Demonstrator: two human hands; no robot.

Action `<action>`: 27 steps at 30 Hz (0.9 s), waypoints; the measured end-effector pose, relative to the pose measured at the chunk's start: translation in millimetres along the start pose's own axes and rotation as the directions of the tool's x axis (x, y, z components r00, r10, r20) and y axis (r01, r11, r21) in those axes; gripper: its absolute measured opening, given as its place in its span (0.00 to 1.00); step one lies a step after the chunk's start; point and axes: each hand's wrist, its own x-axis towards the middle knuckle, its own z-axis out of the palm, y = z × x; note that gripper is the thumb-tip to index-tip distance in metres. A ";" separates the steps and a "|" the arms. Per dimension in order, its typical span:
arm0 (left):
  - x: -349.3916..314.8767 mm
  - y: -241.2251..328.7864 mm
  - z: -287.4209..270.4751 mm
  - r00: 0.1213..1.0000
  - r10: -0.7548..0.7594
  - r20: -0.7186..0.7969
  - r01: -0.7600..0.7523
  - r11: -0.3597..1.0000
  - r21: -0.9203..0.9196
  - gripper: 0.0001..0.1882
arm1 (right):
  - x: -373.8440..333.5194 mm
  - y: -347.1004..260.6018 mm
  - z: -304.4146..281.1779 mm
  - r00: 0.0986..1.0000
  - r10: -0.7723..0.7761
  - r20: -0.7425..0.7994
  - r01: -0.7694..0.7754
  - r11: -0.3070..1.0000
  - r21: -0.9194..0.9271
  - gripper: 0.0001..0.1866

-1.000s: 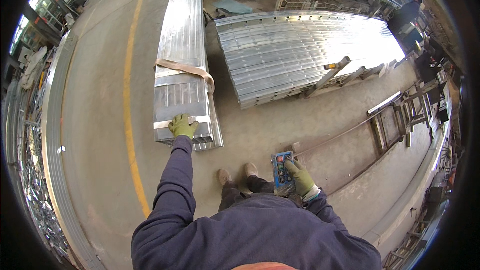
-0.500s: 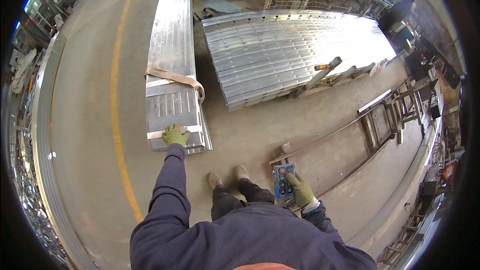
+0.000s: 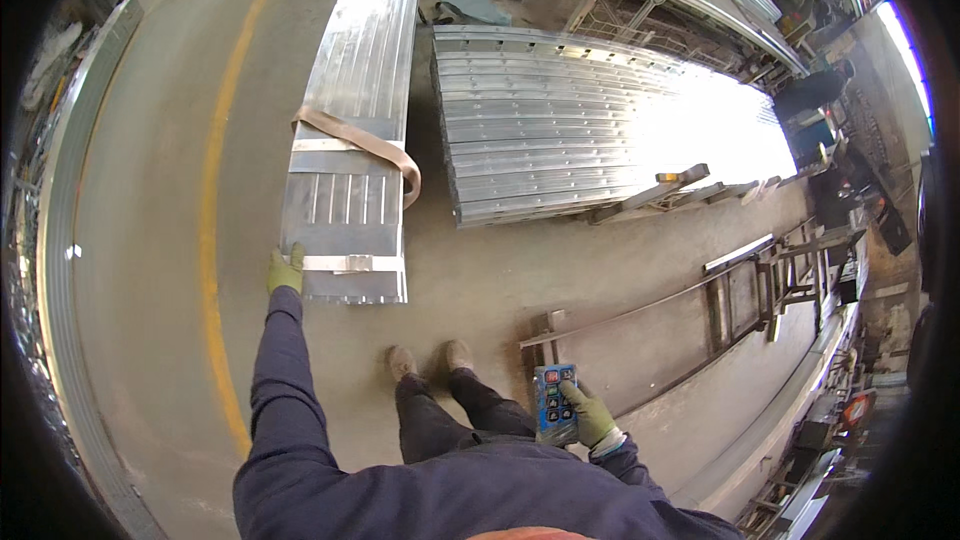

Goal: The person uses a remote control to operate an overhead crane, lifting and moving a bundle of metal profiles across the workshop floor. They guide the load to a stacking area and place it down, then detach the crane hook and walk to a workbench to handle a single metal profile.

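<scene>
A long bundle of silvery ribbed metal panels (image 3: 340, 205) runs away ahead of me. Its near end is bound by a pale strap (image 3: 350, 263), and farther up a tan webbing sling (image 3: 365, 143) wraps around it. My left hand (image 3: 285, 269), in a yellow-green glove, grips the bundle's left edge close to the near end; some fingers are hidden along the side. In my right hand (image 3: 589, 414), also gloved, is a blue remote control (image 3: 555, 402) with several dark buttons and a red one. The thumb lies over its face.
A wide stack of shiny metal panels (image 3: 540, 130) lies to the right, with metal supports (image 3: 655, 192) at its near side. A low steel frame (image 3: 720, 310) stands right of my feet. A yellow floor line (image 3: 210, 230) passes on the left. Another person (image 3: 812, 90) is at far right.
My left hand has moved from the top of the bundle's near end to its left edge. The view has shifted, and the bundle appears turned slightly. My right hand still holds the remote control.
</scene>
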 end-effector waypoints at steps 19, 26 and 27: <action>-3.7 -6.5 25.8 0.996 -0.075 0.038 0.074 0.997 0.022 0.53 | -5.8 24.0 6.0 0.998 0.027 -0.063 -0.015 0.981 0.192 0.27; -5.4 -15.8 31.2 0.998 -0.054 0.010 0.054 0.999 0.001 0.53 | -7.4 29.5 3.9 0.994 0.064 -0.087 -0.048 0.983 0.176 0.24; -6.0 -16.4 31.7 0.998 -0.056 0.012 0.056 0.998 -0.008 0.53 | -5.6 30.9 3.1 0.994 0.068 -0.085 -0.053 0.984 0.168 0.24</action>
